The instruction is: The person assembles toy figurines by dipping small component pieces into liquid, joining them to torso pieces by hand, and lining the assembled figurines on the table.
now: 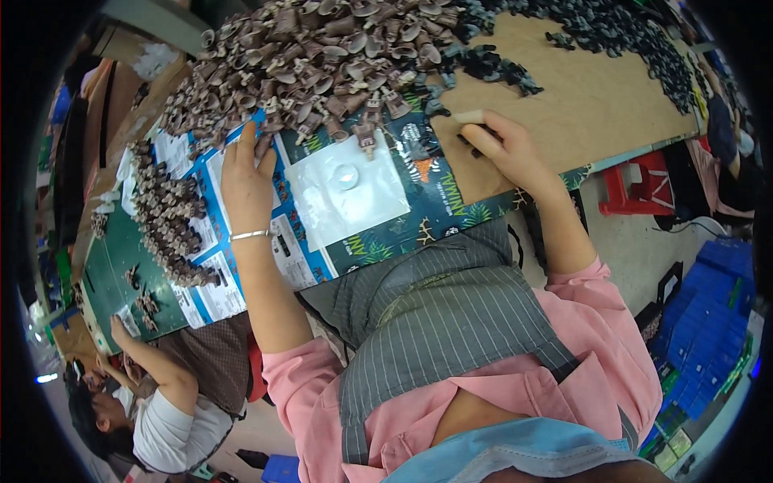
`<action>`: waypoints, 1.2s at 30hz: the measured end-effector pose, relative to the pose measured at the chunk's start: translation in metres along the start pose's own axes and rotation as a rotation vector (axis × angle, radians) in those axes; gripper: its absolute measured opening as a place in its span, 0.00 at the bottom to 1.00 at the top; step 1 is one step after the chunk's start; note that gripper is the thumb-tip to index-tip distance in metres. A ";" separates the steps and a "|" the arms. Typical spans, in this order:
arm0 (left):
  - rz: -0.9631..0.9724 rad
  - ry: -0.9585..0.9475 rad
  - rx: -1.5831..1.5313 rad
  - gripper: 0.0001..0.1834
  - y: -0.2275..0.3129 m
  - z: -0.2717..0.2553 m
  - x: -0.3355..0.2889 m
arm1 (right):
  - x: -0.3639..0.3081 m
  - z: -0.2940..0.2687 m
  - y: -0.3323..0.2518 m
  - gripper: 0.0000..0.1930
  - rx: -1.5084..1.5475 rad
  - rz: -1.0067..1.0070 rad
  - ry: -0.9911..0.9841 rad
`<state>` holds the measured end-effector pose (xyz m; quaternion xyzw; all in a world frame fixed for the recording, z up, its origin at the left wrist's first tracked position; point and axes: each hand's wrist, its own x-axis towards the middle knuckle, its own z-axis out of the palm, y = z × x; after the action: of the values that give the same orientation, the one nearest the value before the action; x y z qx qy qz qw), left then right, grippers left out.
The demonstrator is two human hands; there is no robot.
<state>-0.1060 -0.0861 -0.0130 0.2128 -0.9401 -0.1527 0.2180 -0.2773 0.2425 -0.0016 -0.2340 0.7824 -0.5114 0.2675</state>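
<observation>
My left hand point(248, 181) is at the near edge of a large heap of brown plastic figure parts point(322, 60), fingers stretched out. A brown part point(263, 145) lies between its thumb and forefinger; whether it is gripped is unclear. On the right, my right hand point(511, 153) is curled above brown cardboard, a pale cover on one fingertip. Small dark plastic parts point(469, 146) show under its bent fingers. Between my hands lies a clear plastic sheet point(350, 205) with a round clear piece point(345, 177) on it. One brown figure part point(366, 138) rests at the sheet's far edge.
Dark grey parts point(620, 36) are heaped on the cardboard point(547, 88) at the far right. Rows of assembled brown figures point(169, 213) stand on the left. Another person point(173, 402) works at lower left. A red stool point(636, 183) and blue crates point(704, 306) stand right.
</observation>
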 end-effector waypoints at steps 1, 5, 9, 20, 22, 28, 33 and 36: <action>0.011 -0.007 -0.016 0.25 0.002 -0.001 -0.003 | 0.000 -0.002 -0.001 0.13 -0.007 0.010 0.017; -0.046 -0.118 0.023 0.23 -0.001 -0.009 -0.016 | 0.006 -0.014 0.006 0.12 -0.390 -0.333 0.063; -0.189 -0.021 -0.217 0.24 -0.010 -0.008 -0.036 | 0.001 -0.030 0.008 0.11 -0.398 -0.382 0.255; -0.684 0.215 -1.421 0.24 0.033 -0.010 -0.096 | 0.002 -0.014 0.002 0.09 -0.882 -0.526 0.214; -0.649 0.202 -1.340 0.25 0.031 -0.012 -0.105 | 0.005 -0.024 0.005 0.08 -0.695 -0.642 0.175; -0.501 0.172 -1.344 0.28 0.035 -0.017 -0.118 | -0.011 -0.018 -0.003 0.11 -0.555 -0.215 0.281; -0.483 0.184 -1.260 0.22 0.021 -0.006 -0.125 | -0.007 0.004 0.003 0.18 -0.851 -0.365 0.392; -0.571 0.223 -1.300 0.20 0.030 -0.009 -0.122 | -0.003 0.010 0.010 0.16 -0.686 -0.358 0.365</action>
<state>-0.0127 -0.0051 -0.0360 0.2918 -0.5388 -0.7101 0.3468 -0.2696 0.2413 -0.0136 -0.3472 0.8887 -0.2930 -0.0620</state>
